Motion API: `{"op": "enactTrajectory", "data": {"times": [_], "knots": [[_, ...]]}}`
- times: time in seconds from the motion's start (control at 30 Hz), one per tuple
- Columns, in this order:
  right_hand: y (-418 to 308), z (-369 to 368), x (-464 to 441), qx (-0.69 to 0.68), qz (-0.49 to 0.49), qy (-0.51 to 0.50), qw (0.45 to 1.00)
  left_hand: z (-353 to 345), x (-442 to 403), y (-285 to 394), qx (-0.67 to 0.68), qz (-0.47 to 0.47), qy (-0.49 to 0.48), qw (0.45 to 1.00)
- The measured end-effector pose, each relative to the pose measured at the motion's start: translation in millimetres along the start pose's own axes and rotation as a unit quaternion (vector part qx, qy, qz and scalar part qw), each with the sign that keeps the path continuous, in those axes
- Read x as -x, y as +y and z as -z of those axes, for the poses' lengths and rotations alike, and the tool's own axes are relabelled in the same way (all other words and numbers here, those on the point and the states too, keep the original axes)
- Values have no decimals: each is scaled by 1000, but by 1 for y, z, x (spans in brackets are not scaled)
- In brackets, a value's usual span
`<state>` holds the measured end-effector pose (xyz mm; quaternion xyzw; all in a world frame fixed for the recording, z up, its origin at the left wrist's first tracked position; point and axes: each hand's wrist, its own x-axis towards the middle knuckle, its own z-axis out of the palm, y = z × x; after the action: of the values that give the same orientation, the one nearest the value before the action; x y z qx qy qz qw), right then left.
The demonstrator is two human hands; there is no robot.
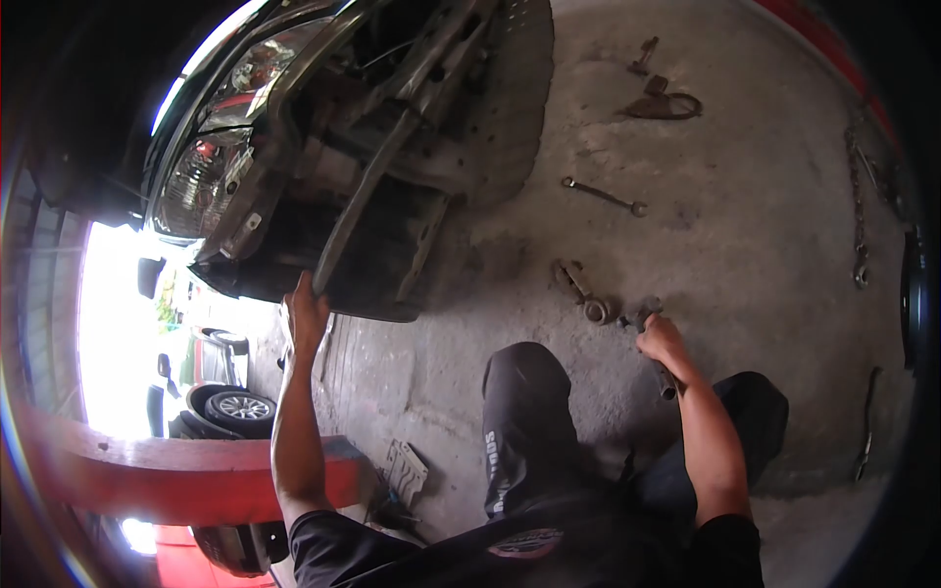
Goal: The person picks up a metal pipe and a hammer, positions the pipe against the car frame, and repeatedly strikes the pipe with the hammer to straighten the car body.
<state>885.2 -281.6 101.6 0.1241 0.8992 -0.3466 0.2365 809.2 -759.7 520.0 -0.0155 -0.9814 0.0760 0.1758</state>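
My left hand is closed around the lower end of a long grey metal bar, which runs along the exposed front of a dark car. Low over the concrete floor, my right hand grips a dark metal tool; its thick head shows past my fingers, and a rod-like end sticks out below. My fingers hide its middle, so its exact kind is unclear. Just left of that hand lies a rusty metal fitting with a round eye.
A combination wrench lies on the floor ahead, with a rusty looped metal piece farther off. A chain and a thin dark bar are at right. A red beam crosses at lower left, beside a perforated metal plate.
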Motion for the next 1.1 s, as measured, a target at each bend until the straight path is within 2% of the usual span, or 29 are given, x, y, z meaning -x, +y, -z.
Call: {"op": "enactTrajectory", "data": {"times": [0.17, 0.27, 0.37, 0.5, 0.6, 0.63, 0.73, 0.77, 0.87, 0.97, 1.1], "knots": [[-2, 6, 5, -12, 2, -10, 1000, -8, 0, -10, -2, 0, 10, 1000], [-6, 10, 11, -14, 3, -11, 1000, -15, -3, -16, -9, -38, 42, 998], [-5, 9, 14, -6, 8, -7, 1000, -10, -15, -8, -10, 42, -26, 999], [-10, 11, 23, 23, -3, -23, 999, -42, -32, -45, -44, 0, 16, 999], [-9, 12, 18, 16, -9, -30, 999, -59, -34, -63, -65, 26, 26, 997], [-12, 11, 18, 10, -7, -35, 999, -54, -34, -51, -60, 61, 29, 996], [-20, 3, 31, 81, -13, -46, 996, -56, -38, -53, -81, 39, 48, 995], [-22, -1, 38, 95, -9, -30, 995, -56, -42, -54, -70, 3, 67, 995], [-25, -2, 35, 90, -19, -53, 994, -55, -55, -60, -76, -52, 74, 993], [-18, -4, 27, 75, -9, -25, 997, -52, -59, -52, -54, 25, 24, 998], [-2, 3, 17, 14, 4, -15, 1000, -51, -39, -39, -13, 23, 12, 1000]]}}
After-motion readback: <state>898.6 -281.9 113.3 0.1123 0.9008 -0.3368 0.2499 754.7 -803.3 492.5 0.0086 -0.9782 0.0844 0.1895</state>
